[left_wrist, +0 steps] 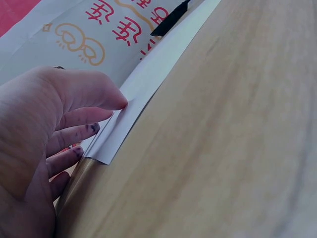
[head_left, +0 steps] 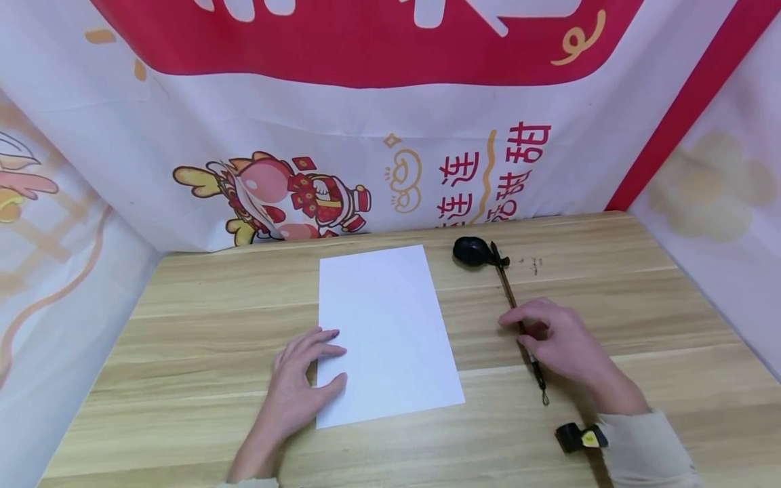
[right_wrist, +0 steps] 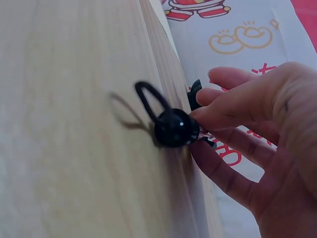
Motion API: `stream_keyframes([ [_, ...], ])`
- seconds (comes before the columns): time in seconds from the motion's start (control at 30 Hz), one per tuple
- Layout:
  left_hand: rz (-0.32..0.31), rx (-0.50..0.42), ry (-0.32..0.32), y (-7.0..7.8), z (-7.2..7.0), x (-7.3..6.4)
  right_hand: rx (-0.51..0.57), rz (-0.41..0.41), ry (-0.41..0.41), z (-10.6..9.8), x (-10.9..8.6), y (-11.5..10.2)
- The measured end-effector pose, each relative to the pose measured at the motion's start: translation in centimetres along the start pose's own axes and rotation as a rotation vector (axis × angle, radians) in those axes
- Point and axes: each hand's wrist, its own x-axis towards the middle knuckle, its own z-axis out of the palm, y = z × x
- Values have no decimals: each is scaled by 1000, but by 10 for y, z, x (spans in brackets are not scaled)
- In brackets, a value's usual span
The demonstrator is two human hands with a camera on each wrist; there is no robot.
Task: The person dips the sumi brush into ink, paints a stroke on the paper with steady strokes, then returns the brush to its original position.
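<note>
one brush (head_left: 508,288) lies on r. side of the counter (head_left: 213,339), its dark tip by a small black holder (head_left: 470,251). r. hand (head_left: 567,342) has fingers curled round the shaft, thumb against it; how firmly, i cannot tell. brush is prob. light & stiff, maybe slippery if polished; better to hold it mid-shaft, away fr. the tip, which i think is soft. l. hand (head_left: 299,390) rests w/ fingers spread on l. edge of the paper (head_left: 384,332), thin & easy to crease, so press it flat.
</note>
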Motion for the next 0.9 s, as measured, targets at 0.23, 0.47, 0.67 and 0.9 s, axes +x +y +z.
stream_keyframes([
  [0.23,7,-2,3,-1,0,0,-12,12,47,3,0,-1],
  [0.47,10,-3,4,-1,1,-1,39,8,156,4,-1,-1],
  [0.67,18,1,6,0,1,-1,76,-63,271,0,-3,-1],
  [0.9,6,3,-2,0,0,-1,111,-218,378,-6,-2,-6],
])
